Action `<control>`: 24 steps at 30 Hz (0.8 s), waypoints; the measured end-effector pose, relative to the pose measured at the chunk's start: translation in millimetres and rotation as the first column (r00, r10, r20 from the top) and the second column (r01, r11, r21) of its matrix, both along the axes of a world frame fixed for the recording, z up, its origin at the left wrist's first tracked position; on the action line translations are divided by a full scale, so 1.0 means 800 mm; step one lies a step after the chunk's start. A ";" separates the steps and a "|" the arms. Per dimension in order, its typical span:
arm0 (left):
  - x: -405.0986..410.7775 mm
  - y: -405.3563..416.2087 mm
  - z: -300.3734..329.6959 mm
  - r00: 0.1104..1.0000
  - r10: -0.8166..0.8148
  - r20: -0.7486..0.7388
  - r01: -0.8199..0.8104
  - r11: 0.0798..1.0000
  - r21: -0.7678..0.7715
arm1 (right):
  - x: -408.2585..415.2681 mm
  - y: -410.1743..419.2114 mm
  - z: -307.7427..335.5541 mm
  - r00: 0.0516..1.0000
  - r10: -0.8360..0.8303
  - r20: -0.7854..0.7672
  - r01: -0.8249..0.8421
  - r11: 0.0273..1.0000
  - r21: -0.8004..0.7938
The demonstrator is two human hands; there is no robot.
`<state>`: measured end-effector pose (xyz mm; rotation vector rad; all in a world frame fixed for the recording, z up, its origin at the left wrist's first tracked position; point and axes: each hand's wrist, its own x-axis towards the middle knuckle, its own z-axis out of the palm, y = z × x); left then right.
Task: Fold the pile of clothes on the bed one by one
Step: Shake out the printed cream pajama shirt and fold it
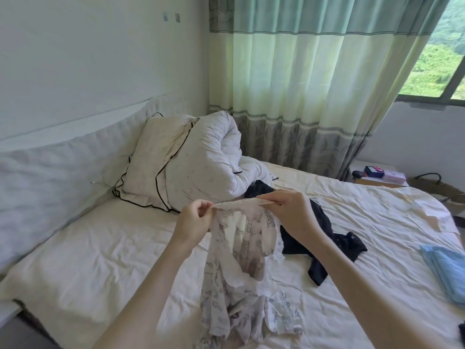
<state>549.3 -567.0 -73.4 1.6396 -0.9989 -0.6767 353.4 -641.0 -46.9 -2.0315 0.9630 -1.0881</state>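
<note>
A thin white garment with a grey floral print [239,270] hangs in front of me over the bed [100,260]. My left hand [195,216] pinches the left end of its lace top edge. My right hand [289,210] pinches the right end, and the edge is stretched between them. The garment's lower part lies crumpled on the sheet. Behind it, a dark navy garment [334,243] lies spread on the bed, partly hidden by my right forearm.
A pillow [153,162] and a rolled white duvet [214,152] lean against the padded headboard. Folded light-blue cloth [445,270] lies at the bed's right edge. A bedside table [377,176] with boxes and a woven basket [437,190] stand beyond, below the curtain.
</note>
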 end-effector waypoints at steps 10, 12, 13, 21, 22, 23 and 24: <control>0.029 0.025 0.010 0.827 -0.382 0.412 0.307 0.922 0.237 | -0.026 -0.006 -0.003 0.975 -0.168 -0.143 0.119 0.947 -0.299; 0.035 0.030 -0.002 0.758 -0.298 0.580 0.194 0.952 0.236 | -0.030 -0.004 -0.008 0.958 -0.187 -0.220 0.077 0.900 -0.429; 0.035 0.033 -0.007 0.756 -0.240 0.609 0.138 0.968 0.210 | -0.031 -0.002 -0.011 0.951 -0.190 -0.244 0.064 0.892 -0.448; 0.025 0.055 -0.017 0.914 -0.039 -0.405 0.115 0.980 0.164 | -0.027 0.008 -0.025 0.986 -0.137 -0.098 0.142 0.989 0.047; 0.027 0.056 -0.017 0.836 -0.034 -0.547 0.137 0.979 0.148 | -0.028 0.008 -0.024 0.994 -0.106 -0.037 0.110 0.983 0.149; 0.030 0.058 -0.017 0.759 -0.020 -0.650 0.143 0.980 0.136 | -0.030 0.009 -0.023 0.997 -0.062 0.045 0.048 0.963 0.266; 0.034 0.059 -0.017 0.701 -0.001 -0.713 0.138 0.981 0.135 | -0.033 0.010 -0.022 0.991 -0.022 0.132 -0.030 0.926 0.377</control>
